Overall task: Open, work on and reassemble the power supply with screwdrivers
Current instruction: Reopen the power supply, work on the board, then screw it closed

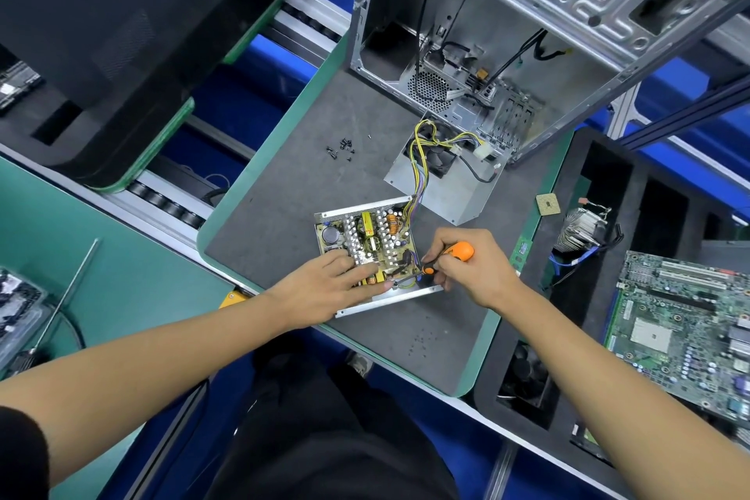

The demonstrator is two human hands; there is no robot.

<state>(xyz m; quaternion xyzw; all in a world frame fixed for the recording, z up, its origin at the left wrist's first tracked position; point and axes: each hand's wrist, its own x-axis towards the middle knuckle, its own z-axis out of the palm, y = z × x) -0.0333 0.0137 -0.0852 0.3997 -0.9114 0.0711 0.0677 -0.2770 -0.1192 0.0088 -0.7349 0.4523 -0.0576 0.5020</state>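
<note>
Power supply base (367, 239), its cover off and its circuit board bare, lies on the grey mat of the bench (284, 195), near the front edge. In the head view the left hand (337, 284) lies flat across the near part of the board, fingers straight and pressing down, fingertips close to the board's near right corner. The right hand (470, 264) grips an orange-handled screwdriver (444, 258), fingers curled round the handle; the shaft slants down and left, with its tip at the board's near right corner, just beside the left fingertips. Yellow and dark wires (420, 170) run from the board's far right edge up to the metal cover (442, 179), which rests open side up behind the base, with its fan showing inside. A cluster of small dark screws (341, 148) sits on the mat, well apart to the far left. An empty computer case (507, 32) stands at the back of the bench. To the right, a motherboard (686, 329) and a heatsink (582, 229) lie in a black foam tray.
</note>
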